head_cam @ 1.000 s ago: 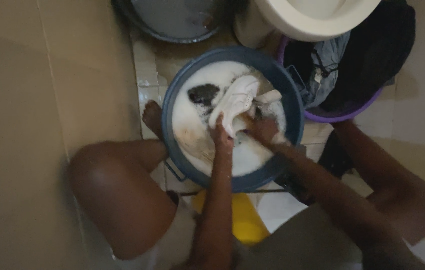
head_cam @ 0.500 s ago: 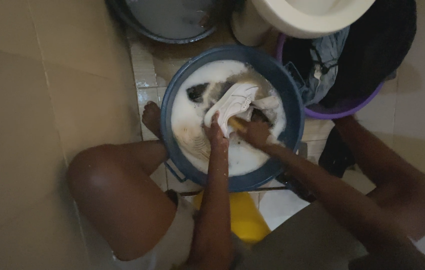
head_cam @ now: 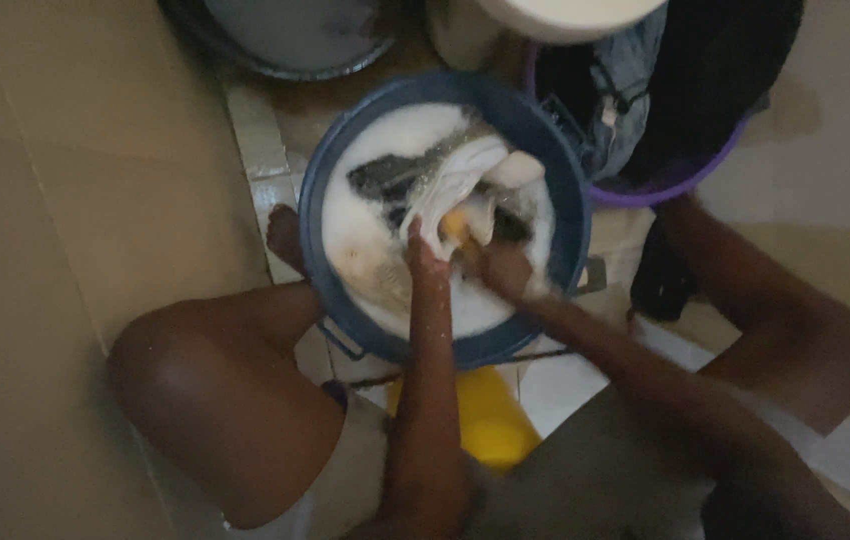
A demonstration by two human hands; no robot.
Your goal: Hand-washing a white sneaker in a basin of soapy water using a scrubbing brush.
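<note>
We have both hands in the blue basin (head_cam: 555, 150) at the upper middle of the frame, working a white cloth (head_cam: 450, 185) that lies in soapy water. Our left hand (head_cam: 423, 250) closes on the cloth's lower edge. Our right hand (head_cam: 500, 268) sits just beside it, curled around what looks like a yellow bar of soap (head_cam: 455, 225), though blur keeps us from being sure of that grip.

In our judgement the soap could slip free into the cloudy water, since everything here is wet and sudsy. Hard rubbing could also slosh water over the rim onto the tiled floor (head_cam: 265, 160), where our bare foot (head_cam: 285, 235) rests against the basin.

Both forearms reach forward between our bent knees, the left nearly straight up the frame, the right angling in from the lower right. A purple basin of dark clothes (head_cam: 645, 185) stands at the upper right, touching the blue one.
</note>
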